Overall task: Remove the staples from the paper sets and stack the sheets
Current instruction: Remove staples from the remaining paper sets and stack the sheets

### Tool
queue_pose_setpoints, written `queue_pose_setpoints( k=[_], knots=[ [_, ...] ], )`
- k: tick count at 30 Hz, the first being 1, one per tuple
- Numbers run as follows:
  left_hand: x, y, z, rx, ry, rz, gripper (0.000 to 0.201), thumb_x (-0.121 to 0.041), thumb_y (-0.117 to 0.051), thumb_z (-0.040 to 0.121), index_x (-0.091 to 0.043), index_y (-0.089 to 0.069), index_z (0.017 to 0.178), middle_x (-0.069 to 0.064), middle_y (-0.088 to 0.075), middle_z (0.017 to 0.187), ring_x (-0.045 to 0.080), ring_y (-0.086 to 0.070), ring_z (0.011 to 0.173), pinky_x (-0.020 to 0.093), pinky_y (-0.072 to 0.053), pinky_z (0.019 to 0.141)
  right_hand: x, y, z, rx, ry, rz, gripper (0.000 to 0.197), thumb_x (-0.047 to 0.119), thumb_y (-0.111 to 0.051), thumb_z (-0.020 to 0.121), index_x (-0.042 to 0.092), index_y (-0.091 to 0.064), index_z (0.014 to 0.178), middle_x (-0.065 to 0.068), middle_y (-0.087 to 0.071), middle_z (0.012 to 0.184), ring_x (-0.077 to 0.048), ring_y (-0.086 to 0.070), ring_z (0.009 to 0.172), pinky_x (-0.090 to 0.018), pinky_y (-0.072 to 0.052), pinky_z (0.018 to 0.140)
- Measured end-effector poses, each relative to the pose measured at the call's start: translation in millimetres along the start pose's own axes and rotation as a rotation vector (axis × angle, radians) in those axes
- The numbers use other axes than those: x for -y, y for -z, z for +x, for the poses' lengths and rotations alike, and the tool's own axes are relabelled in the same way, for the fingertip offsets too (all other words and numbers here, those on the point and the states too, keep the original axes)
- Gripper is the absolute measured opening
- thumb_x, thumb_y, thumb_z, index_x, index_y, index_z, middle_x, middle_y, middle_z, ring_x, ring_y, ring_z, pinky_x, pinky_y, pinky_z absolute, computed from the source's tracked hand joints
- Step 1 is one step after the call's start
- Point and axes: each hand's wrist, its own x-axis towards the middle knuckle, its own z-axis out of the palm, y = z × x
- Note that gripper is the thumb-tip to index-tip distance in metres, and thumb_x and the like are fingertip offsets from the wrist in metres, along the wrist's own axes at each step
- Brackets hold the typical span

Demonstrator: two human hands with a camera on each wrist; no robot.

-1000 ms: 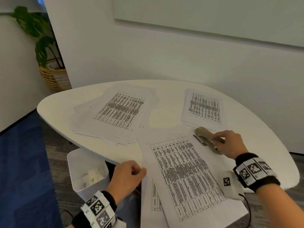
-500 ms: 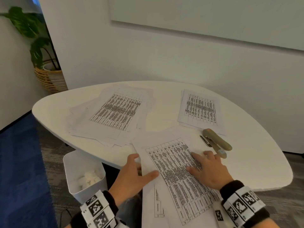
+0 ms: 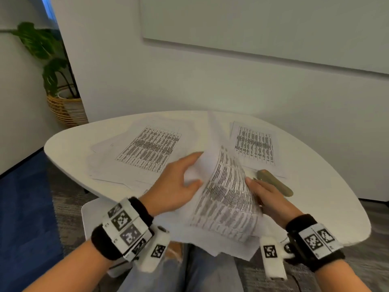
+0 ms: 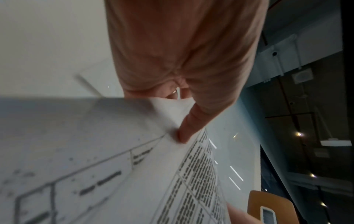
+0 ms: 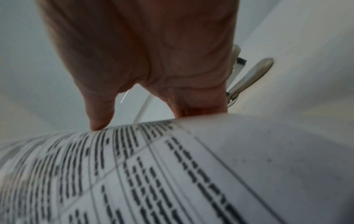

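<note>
A printed paper set (image 3: 227, 197) is lifted off the white table (image 3: 315, 203) and bows upward between both hands. My left hand (image 3: 179, 184) pinches its left edge, thumb on the sheet (image 4: 95, 151) and fingers behind. My right hand (image 3: 265, 194) pinches its right edge, with the thumb (image 5: 99, 121) on the printed side (image 5: 172, 166). A spread pile of loose sheets (image 3: 147, 148) lies at the table's left. Another paper set (image 3: 254, 146) lies at the back right. The tan staple tool (image 3: 275, 182) lies on the table just beyond my right hand, its metal parts (image 5: 249, 77) showing.
A white bin (image 3: 88, 218) with crumpled paper stands on the floor under the table's near left edge. A potted plant in a wicker basket (image 3: 65, 110) stands far left by the wall. A white wall runs close behind the table. My knees are under the near edge.
My right hand left the staple tool on the table and came onto the front paper set. Both hands then took its edges and raised it, bowed, off the table.
</note>
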Motion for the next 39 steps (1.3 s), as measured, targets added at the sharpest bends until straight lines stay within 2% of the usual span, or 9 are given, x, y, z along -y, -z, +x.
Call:
queue_pose_setpoints(
  k=[2,4,10,15,20,23,26,35,39],
  knots=[
    [-6,14,13,-0.044,-0.041,0.024,0.062,-0.002,-0.065,0.086,-0.035,-0.04,0.133,-0.028,-0.049,0.126,-0.017,-0.045,0.116,0.007,-0.035,0.102,7,4,0,-0.051,0.092,0.196,0.098,0.063,-0.085,0.044,0.01,-0.057,0.121,-0.01,-0.065,0.117,-0.024,-0.065,0.103,-0.045,-0.051,0.093],
    [-7,26,26,-0.111,-0.048,0.011,0.059,-0.002,-0.067,0.084,-0.023,-0.048,0.135,-0.014,-0.059,0.124,-0.001,-0.056,0.113,0.023,-0.044,0.101,21,7,-4,-0.127,0.211,0.376,0.088,0.04,-0.092,0.044,0.003,-0.059,0.117,-0.017,-0.065,0.118,-0.028,-0.066,0.102,-0.041,-0.055,0.085],
    [-9,32,40,-0.38,-0.103,-0.018,0.05,0.0,-0.065,0.082,-0.022,-0.051,0.124,-0.02,-0.062,0.109,0.002,-0.062,0.1,0.023,-0.052,0.087,71,2,-28,-0.092,0.475,0.469,0.061,0.017,-0.078,0.061,0.001,-0.061,0.117,-0.018,-0.067,0.114,-0.034,-0.064,0.106,-0.057,-0.048,0.091],
    [-15,40,15,-0.476,-0.125,-0.149,0.04,-0.007,-0.067,0.073,-0.028,-0.057,0.107,-0.021,-0.067,0.092,-0.003,-0.064,0.085,0.013,-0.051,0.069,91,-12,-58,-0.032,0.637,0.307,0.041,0.021,-0.077,0.065,0.016,-0.071,0.106,-0.012,-0.069,0.112,-0.029,-0.067,0.103,-0.045,-0.054,0.085],
    [-14,61,-20,-0.219,-0.159,-0.205,0.049,-0.028,-0.059,0.064,-0.056,-0.061,0.105,-0.019,-0.068,0.108,0.003,-0.066,0.097,0.019,-0.055,0.075,82,-21,-72,-0.003,0.636,0.291,0.029,0.003,-0.068,0.069,0.015,-0.074,0.095,-0.008,-0.073,0.102,-0.024,-0.07,0.094,-0.031,-0.057,0.074],
    [-8,65,-22,-0.147,-0.135,-0.248,0.048,-0.031,-0.072,0.067,-0.043,-0.062,0.113,-0.01,-0.067,0.116,0.011,-0.066,0.104,0.027,-0.057,0.081,78,-28,-67,-0.035,0.592,0.254,0.028,0.002,-0.067,0.069,0.009,-0.072,0.095,-0.006,-0.074,0.097,-0.024,-0.071,0.092,-0.026,-0.057,0.07],
    [-12,55,-13,-0.302,-0.072,-0.257,0.048,-0.037,-0.085,0.061,-0.034,-0.065,0.104,-0.016,-0.07,0.107,0.006,-0.068,0.099,0.027,-0.057,0.082,83,-37,-64,-0.037,0.612,0.211,0.032,0.003,-0.069,0.068,0.009,-0.068,0.1,-0.003,-0.074,0.097,-0.022,-0.071,0.091,-0.028,-0.058,0.071],
    [-34,39,25,-0.477,-0.127,-0.365,0.052,-0.022,-0.078,0.066,-0.013,-0.06,0.113,-0.01,-0.071,0.098,-0.001,-0.067,0.094,0.01,-0.05,0.077,109,-28,-47,-0.219,0.695,0.348,0.031,0.009,-0.068,0.075,0.009,-0.067,0.106,-0.008,-0.072,0.103,-0.025,-0.069,0.097,-0.045,-0.055,0.085],
    [-37,31,35,-0.447,-0.12,-0.383,0.05,-0.015,-0.078,0.07,-0.013,-0.057,0.116,-0.006,-0.069,0.101,-0.001,-0.066,0.094,0.008,-0.049,0.076,106,-29,-41,-0.206,0.654,0.301,0.027,0.018,-0.074,0.069,0.025,-0.073,0.096,-0.006,-0.072,0.104,-0.025,-0.069,0.097,-0.048,-0.055,0.084]
  ],
)
